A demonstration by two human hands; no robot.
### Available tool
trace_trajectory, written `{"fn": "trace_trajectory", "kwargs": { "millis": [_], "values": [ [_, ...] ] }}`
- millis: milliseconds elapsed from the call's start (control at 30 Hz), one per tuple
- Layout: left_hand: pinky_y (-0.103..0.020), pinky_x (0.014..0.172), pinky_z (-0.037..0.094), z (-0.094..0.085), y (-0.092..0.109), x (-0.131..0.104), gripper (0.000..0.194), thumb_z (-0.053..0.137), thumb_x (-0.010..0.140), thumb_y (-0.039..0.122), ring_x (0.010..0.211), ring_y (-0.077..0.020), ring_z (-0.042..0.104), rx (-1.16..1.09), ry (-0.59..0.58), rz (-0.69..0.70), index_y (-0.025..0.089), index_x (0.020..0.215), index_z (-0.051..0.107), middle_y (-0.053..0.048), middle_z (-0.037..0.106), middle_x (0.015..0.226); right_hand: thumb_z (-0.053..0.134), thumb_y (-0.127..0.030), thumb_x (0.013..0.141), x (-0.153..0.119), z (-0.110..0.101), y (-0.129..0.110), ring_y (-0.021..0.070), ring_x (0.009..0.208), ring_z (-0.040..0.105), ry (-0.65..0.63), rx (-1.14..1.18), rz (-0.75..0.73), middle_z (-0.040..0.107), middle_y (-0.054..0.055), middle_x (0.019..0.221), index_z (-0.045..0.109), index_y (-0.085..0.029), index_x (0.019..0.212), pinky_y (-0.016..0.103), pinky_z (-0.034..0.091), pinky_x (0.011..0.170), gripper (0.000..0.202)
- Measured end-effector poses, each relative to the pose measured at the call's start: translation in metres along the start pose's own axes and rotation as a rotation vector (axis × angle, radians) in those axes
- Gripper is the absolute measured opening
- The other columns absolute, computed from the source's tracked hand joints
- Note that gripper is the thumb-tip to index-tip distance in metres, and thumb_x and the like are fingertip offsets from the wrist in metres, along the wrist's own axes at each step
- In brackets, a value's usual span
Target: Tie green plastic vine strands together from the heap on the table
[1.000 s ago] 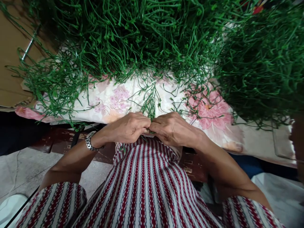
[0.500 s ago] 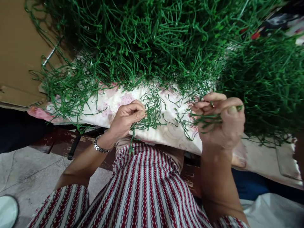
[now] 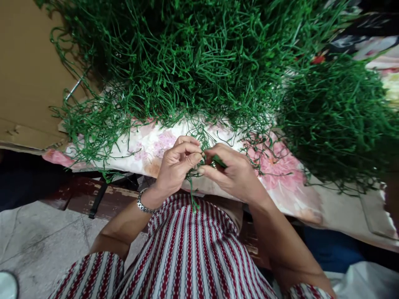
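My left hand (image 3: 179, 166), a metal watch on its wrist, is closed in a pinch on thin green stems with small forked tips. One strand (image 3: 193, 195) hangs below it towards my lap. My right hand (image 3: 235, 172) meets it fingertip to fingertip, thumb and forefinger curled around a bit of green stem (image 3: 219, 161) that shows in its grip. The fingers partly hide what lies between them. Under both hands is a white cloth with pink flowers (image 3: 277, 166), strewn with loose stems.
A large heap of green stems (image 3: 199, 62) fills the far side. A smaller pile (image 3: 333, 120) sits at right, and a loose tangle (image 3: 96, 128) at left. Cardboard (image 3: 28, 74) stands at left, with a metal rod (image 3: 74, 88) beside it. A brown bench (image 3: 84, 195) shows below the cloth.
My right hand has moved left from beside the right pile, stems in its grip, to meet my left hand. My left hand has shifted slightly right. The view has moved a little.
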State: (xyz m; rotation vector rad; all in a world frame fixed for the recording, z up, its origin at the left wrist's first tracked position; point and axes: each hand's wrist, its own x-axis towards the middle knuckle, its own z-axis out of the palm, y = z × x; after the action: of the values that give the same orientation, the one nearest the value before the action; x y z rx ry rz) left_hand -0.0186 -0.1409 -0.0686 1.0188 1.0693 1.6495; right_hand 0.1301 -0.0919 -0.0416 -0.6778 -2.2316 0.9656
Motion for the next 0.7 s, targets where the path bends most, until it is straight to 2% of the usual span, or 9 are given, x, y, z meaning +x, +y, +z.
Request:
{"fn": "trace_trajectory", "kwargs": {
  "millis": [133,267,367,433,500,633,700],
  "values": [
    [-0.026,0.078,0.038,0.002,-0.001,-0.002,0.009,0.066,0.075,0.022,0.084,-0.0142,0.049,0.0,-0.053,0.055,0.018,0.068,0.063,-0.002,0.051,0.079,0.062,-0.028,0.08,0.002,0.016,0.013,0.0084,0.06,0.043,-0.054,0.136,-0.035,0.045,-0.003,0.064,0.057,-0.015,0.072,0.022,0.036,0.057,0.017],
    [-0.023,0.063,0.037,0.003,-0.002,-0.004,0.012,0.062,0.077,0.02,0.073,-0.0118,0.047,-0.159,-0.075,-0.066,0.016,0.066,0.059,-0.001,0.049,0.075,0.063,-0.032,0.079,-0.005,0.027,0.024,0.01,0.069,0.051,-0.045,0.408,0.023,0.055,0.0,0.073,0.059,-0.015,0.079,0.024,0.042,0.065,0.017],
    [-0.024,0.065,0.039,0.005,0.0,-0.006,0.011,0.061,0.077,0.02,0.07,-0.0118,0.048,-0.263,-0.063,-0.108,0.016,0.068,0.057,-0.002,0.052,0.074,0.06,-0.033,0.081,-0.009,0.031,0.028,0.0095,0.065,0.049,0.0,0.475,0.065,0.052,-0.001,0.07,0.055,-0.015,0.074,0.023,0.041,0.063,0.02],
    [-0.025,0.067,0.039,0.007,0.002,-0.007,0.011,0.06,0.078,0.021,0.066,-0.0119,0.048,-0.3,-0.072,-0.121,0.016,0.069,0.056,-0.001,0.054,0.068,0.055,-0.031,0.085,-0.01,0.032,0.029,0.0088,0.062,0.045,0.004,0.439,0.038,0.048,-0.002,0.066,0.051,-0.016,0.071,0.022,0.039,0.059,0.021],
    [-0.024,0.062,0.038,0.007,0.002,-0.007,0.013,0.059,0.079,0.023,0.061,-0.0111,0.046,-0.307,-0.094,-0.164,0.016,0.068,0.053,0.0,0.052,0.06,0.05,-0.028,0.087,-0.01,0.031,0.029,0.0089,0.062,0.044,-0.023,0.338,-0.042,0.046,-0.001,0.066,0.05,-0.016,0.071,0.022,0.038,0.059,0.02],
    [-0.021,0.054,0.033,0.001,0.002,-0.002,0.021,0.062,0.077,0.024,0.049,-0.0079,0.037,-0.244,-0.051,-0.224,0.016,0.063,0.049,0.006,0.036,0.045,0.043,-0.021,0.089,-0.011,0.029,0.027,0.0107,0.062,0.043,-0.124,-0.014,-0.204,0.043,-0.001,0.064,0.049,-0.016,0.066,0.023,0.035,0.056,0.024],
    [-0.021,0.056,0.036,-0.003,0.002,0.002,0.02,0.063,0.077,0.024,0.05,-0.008,0.04,-0.212,-0.043,-0.22,0.016,0.063,0.051,0.006,0.037,0.045,0.043,-0.02,0.088,-0.012,0.028,0.027,0.0112,0.063,0.044,-0.145,-0.069,-0.234,0.045,0.0,0.064,0.049,-0.017,0.065,0.023,0.036,0.055,0.024]
  ]
}}
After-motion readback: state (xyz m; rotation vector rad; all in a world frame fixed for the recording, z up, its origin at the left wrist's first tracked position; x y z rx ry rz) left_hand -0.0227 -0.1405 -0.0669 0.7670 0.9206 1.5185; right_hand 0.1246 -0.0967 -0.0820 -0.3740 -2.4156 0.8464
